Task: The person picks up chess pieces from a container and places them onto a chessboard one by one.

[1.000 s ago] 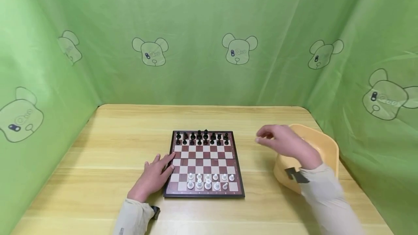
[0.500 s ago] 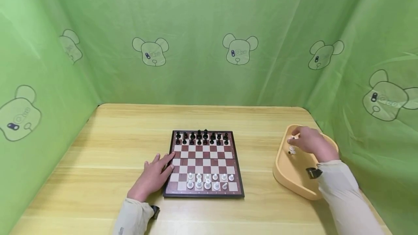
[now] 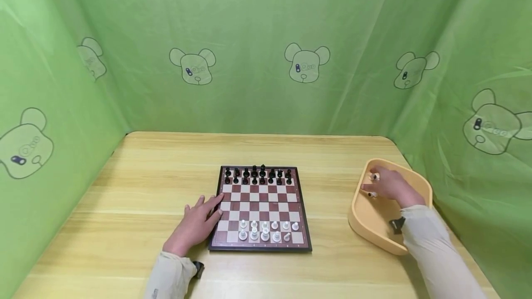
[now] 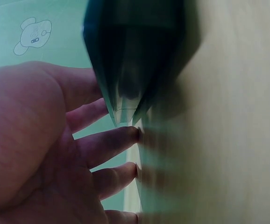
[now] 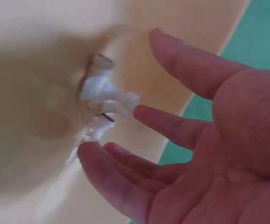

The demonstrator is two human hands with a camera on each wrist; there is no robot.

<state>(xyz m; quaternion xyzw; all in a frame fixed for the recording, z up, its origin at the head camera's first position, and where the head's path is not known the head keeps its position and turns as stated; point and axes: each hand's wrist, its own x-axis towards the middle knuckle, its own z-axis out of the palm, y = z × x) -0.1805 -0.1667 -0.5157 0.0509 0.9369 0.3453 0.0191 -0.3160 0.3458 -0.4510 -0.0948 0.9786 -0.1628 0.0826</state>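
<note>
Right hand [image 3: 388,185] lowered into tub [image 3: 420,183], fingers spread over pieces [image 5: 102,105]

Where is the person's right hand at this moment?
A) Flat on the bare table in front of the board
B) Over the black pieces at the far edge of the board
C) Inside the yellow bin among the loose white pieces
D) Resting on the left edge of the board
C: the right hand reaches into the yellow bin, its fingers spread right beside the loose white pieces; the left hand rests at the chessboard.
</note>
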